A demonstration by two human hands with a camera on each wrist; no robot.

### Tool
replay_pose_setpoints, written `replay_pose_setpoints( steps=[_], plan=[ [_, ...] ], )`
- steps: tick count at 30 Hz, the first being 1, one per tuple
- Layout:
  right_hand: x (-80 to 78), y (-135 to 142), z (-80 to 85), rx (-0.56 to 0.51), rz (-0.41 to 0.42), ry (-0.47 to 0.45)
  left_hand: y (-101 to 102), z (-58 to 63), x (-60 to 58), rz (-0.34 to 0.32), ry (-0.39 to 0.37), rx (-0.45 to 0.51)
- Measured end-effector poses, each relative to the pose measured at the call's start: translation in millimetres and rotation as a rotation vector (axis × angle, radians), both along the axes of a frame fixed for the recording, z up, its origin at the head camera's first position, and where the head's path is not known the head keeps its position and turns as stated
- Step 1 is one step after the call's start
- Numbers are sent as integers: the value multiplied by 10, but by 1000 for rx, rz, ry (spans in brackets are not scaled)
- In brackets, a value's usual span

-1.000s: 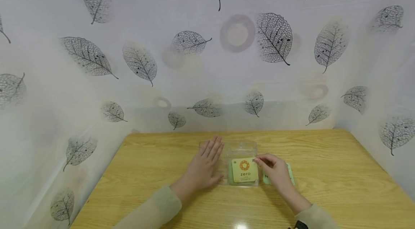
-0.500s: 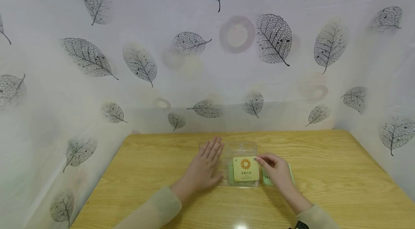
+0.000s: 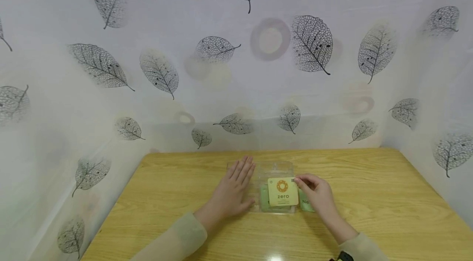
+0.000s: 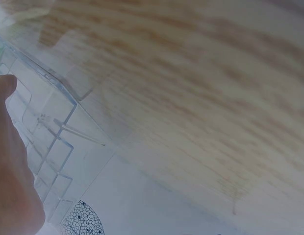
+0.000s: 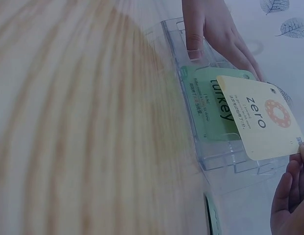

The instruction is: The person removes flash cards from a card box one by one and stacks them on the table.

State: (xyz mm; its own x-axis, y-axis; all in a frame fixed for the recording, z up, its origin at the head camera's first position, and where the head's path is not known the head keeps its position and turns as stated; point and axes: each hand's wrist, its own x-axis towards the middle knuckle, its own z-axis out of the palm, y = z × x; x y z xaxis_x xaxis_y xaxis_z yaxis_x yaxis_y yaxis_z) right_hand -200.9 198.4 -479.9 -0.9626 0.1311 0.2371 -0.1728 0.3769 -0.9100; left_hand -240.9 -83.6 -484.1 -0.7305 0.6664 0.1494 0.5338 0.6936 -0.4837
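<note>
The right hand (image 3: 318, 196) is pinching the yellow zero card (image 3: 282, 192) by its upper right corner.
The card is hanging over the green turkey card (image 5: 203, 98) in the clear box (image 3: 275, 174); it is looking light, thin and fairly stiff, perhaps slick and easily creased, so its edges are seeming the safest hold. Thumb and fingertips are barely parting around it, while the left hand (image 3: 230, 190) is resting flat on clear plastic, fingers straight, thumb apart.
</note>
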Motion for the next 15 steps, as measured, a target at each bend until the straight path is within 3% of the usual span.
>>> replay_pose_setpoints(
  steps=[15],
  plan=[
    [-7,83,-3,29,-23,-29,3,29,7,-1,-21,5]
  ],
)
